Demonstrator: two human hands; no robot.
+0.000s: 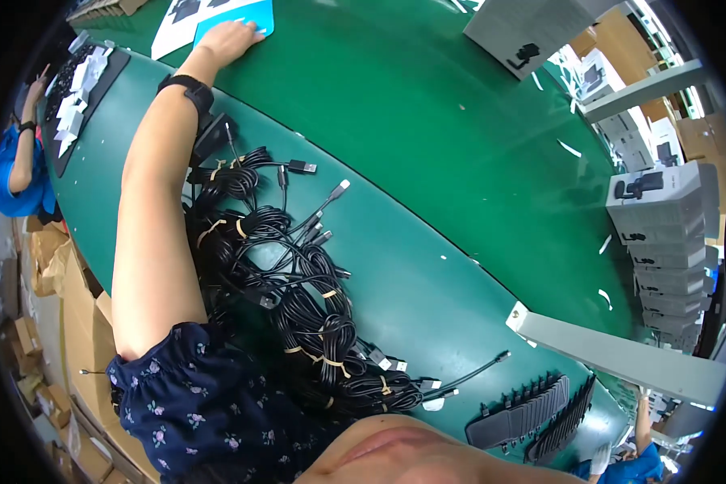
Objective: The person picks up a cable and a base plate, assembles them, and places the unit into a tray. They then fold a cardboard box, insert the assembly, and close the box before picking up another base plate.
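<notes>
My left hand, with a black band at its wrist, reaches far out across the green table. Its fingers are bent and closed over the blue part of a flat white-and-blue printed piece; I cannot tell whether it is a sheet or a box. Under and beside my left forearm lies a big heap of black cables, coiled and tied with pale bands, several plugs sticking out. A dark block-like item sits at the heap's far end, partly behind my arm. My right hand is out of view.
Rows of black plastic parts lie at the near right. Grey printed boxes line the right side; another box stands at the far right. A metal bar crosses the right. Co-workers in blue are at the edges.
</notes>
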